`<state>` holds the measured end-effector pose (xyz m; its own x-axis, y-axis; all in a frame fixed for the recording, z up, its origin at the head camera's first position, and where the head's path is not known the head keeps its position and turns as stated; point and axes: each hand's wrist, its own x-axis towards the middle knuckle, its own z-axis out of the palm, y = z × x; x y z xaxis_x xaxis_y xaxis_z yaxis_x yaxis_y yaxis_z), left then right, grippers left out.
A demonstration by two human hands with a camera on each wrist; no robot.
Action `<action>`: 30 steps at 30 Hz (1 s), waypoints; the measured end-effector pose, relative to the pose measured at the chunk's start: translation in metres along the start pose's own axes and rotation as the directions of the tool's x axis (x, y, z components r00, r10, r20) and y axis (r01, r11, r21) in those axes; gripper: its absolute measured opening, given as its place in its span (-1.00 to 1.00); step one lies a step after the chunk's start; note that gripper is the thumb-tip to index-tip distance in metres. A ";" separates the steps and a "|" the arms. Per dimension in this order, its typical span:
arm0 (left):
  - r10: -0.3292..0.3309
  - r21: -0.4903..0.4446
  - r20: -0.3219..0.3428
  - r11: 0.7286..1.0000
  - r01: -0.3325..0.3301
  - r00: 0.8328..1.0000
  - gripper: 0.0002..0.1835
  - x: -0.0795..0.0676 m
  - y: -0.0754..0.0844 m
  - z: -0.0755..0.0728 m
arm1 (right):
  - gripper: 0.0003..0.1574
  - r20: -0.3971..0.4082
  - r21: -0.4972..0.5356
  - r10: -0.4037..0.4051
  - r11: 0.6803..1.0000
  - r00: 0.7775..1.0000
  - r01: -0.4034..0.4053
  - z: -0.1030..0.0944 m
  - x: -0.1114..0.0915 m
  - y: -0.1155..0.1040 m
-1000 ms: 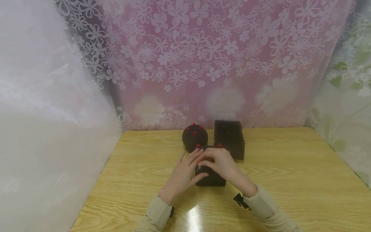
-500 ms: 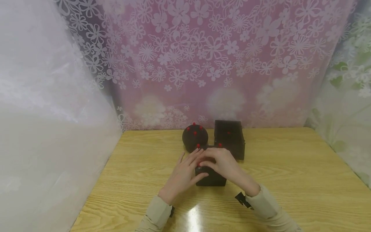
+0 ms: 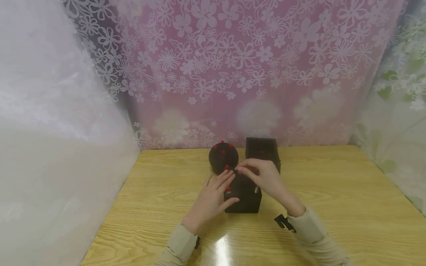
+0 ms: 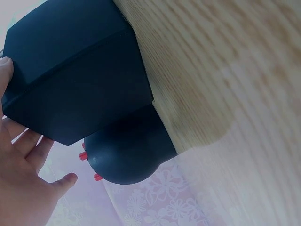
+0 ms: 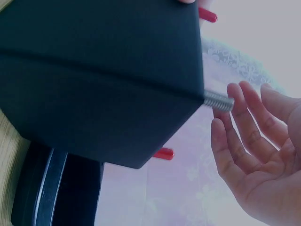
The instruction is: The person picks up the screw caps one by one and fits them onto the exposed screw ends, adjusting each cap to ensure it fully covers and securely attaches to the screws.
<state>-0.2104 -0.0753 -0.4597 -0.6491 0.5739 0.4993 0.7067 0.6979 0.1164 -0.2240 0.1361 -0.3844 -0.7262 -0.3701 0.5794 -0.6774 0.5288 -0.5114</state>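
A black box [image 3: 244, 203] stands before me. Red caps show at its left corners, a front-left red cap [image 3: 228, 188] and a back-left red cap [image 3: 227, 167]; a back-right red cap [image 5: 164, 154] shows in the right wrist view. At the front-right corner a bare threaded metal post [image 5: 219, 101] sticks out. My left hand [image 3: 206, 202] rests along the box's left edge, fingers straight, thumb at the front. Above the box top is my right hand [image 3: 267, 181], fingers loosely bent and apart in the right wrist view; I see nothing between them.
Behind the box to the left stands a round black piece [image 3: 221, 162] with several red caps. An open black box [image 3: 263, 144] stands at the back right, partly behind my right hand. All are on a wooden table [image 3: 166, 166], with a flowered curtain [image 3: 199, 92] behind.
My right hand has left the front-left corner and moved up and to the right, uncovering the red cap there and the bare metal post. The left hand has stayed in place.
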 end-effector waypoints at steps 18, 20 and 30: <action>0.000 0.001 -0.015 1.000 0.000 1.000 -0.21 0.000 -0.001 0.000 | -0.71 -0.150 -0.137 0.126 0.980 0.981 -0.146 -0.026 0.037 0.068; 0.000 0.004 -0.011 1.000 0.000 1.000 -0.21 0.000 -0.001 -0.001 | -0.67 -0.100 -0.175 0.156 0.969 0.983 -0.172 -0.029 0.045 0.077; -0.009 0.011 0.005 1.000 0.008 1.000 -0.20 0.000 0.001 -0.001 | -0.55 0.277 -0.330 0.358 0.907 0.892 -0.262 -0.029 0.070 0.126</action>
<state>-0.2096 -0.0750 -0.4585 -0.6564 0.5701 0.4941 0.6979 0.7075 0.1110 -0.3566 0.1986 -0.3896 -0.9226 -0.3518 0.1580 -0.3855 0.8285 -0.4062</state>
